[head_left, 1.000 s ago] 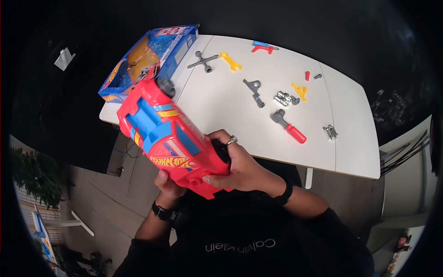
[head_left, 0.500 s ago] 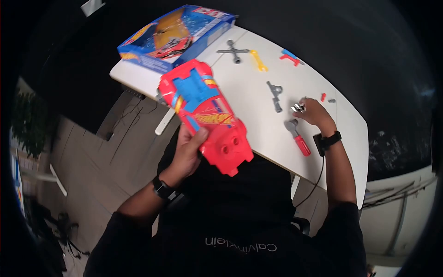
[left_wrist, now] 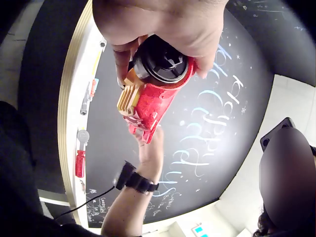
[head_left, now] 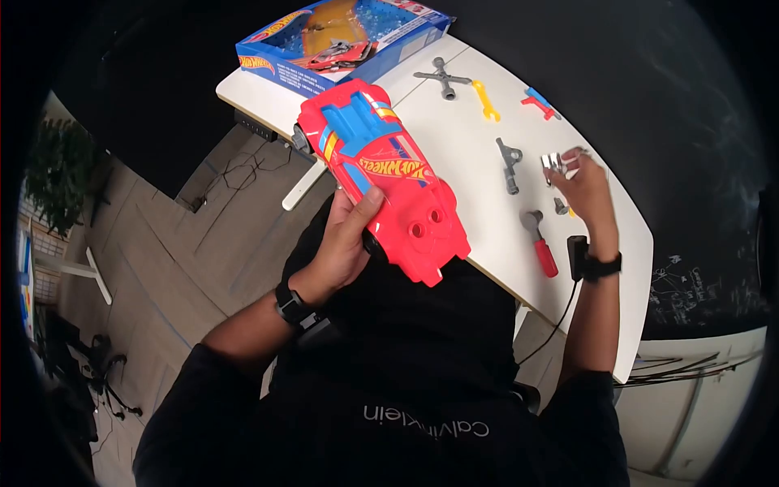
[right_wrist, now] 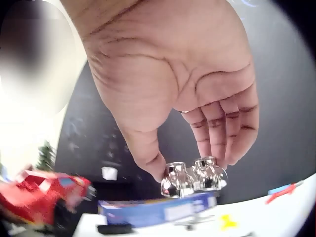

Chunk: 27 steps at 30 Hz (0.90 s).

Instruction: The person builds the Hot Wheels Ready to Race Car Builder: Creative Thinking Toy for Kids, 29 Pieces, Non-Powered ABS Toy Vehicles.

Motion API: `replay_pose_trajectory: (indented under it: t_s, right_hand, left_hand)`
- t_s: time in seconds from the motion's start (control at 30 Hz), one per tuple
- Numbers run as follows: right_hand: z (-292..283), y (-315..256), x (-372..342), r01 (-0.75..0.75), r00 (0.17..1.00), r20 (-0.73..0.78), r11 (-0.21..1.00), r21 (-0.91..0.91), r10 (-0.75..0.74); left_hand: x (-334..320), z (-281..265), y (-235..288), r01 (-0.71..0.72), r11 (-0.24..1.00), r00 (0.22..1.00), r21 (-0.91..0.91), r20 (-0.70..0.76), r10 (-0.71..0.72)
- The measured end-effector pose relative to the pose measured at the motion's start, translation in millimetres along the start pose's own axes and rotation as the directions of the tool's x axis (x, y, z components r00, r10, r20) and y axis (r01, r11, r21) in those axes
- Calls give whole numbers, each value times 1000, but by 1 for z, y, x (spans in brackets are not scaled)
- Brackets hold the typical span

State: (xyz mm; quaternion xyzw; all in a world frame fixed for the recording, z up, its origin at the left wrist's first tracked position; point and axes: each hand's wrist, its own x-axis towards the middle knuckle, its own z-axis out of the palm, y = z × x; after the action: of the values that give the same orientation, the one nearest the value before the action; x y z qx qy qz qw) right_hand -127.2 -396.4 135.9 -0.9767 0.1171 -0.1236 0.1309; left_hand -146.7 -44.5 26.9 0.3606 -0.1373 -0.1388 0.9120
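The blue box (head_left: 398, 47) stands beyond the left hand (head_left: 345, 243), which grips the red toy car (head_left: 385, 158) along one side; the red-handled tool (head_left: 544, 256) lies on the tabletop (head_left: 458, 162) near the right hand (head_left: 591, 195), whose thumb and fingers pinch the chrome part (head_left: 553, 165)

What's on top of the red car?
The red car has a blue hollow, yellow Hot Wheels lettering and two round holes on top. The thumb of the left hand covers a bit near the side, so what's under it can't be seen.
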Motion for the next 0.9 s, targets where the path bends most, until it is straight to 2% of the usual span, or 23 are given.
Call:
replay_pose_trajectory:
  t_s: [0.07, 0.13, 0.17, 0.2, 0.3, 0.43, 0.5, 0.57, 0.67, 0.77, 0.8, 0.83, 0.9]
  right_hand:
    - [-12, -42, -27, 225, 973, -96, 955, 194, -210]
    - [-9, -91, -68, 340, 933, -76, 794, 504, -352]
    - [0, -105, -83, 395, 902, -74, 746, 536, -425]
    - [0, -124, -96, 447, 871, -29, 768, 459, -490]
    - [16, -143, -120, 420, 900, -84, 803, 423, -427]
    - [33, -144, -129, 389, 917, -110, 801, 455, -383]
    - [42, -143, -130, 418, 908, -178, 778, 468, -380]
    - [48, -143, -132, 391, 920, -185, 767, 508, -347]
    - [42, -141, -134, 457, 890, -228, 771, 443, -396]
    - [48, -126, -136, 577, 815, -231, 713, 398, -531]
    - [41, -123, -136, 626, 778, -242, 679, 384, -580]
    - [33, -115, -135, 614, 788, -241, 696, 372, -567]
    - [17, -93, -128, 501, 864, -198, 747, 438, -463]
  left_hand:
    - [-1, -2, -1, -26, 995, 998, 95, 57, 20]
    - [-1, 3, -1, -20, 997, 998, 75, 53, 16]
    - [-1, 5, -1, -18, 998, 999, 52, 50, 15]
    - [-1, 6, 0, -15, 998, 999, 53, 53, 13]
    - [-2, 4, 2, -2, 997, 998, 72, 68, -3]
    - [-4, 1, -1, -23, 999, 998, 40, 51, 21]
    - [-4, 2, -2, -19, 999, 997, 43, 79, 15]
    - [-6, 2, 1, -2, 1000, 999, 15, 38, 2]
    - [-8, -2, -9, -61, 995, 998, 83, -2, 61]
    - [-11, -6, -13, -124, 979, 991, 159, -25, 130]
    - [-11, -11, -13, -104, 984, 992, 142, -59, 113]
    - [-11, -12, -14, -88, 987, 990, 132, -98, 101]
    - [-12, -7, -12, -113, 983, 987, 144, -97, 128]
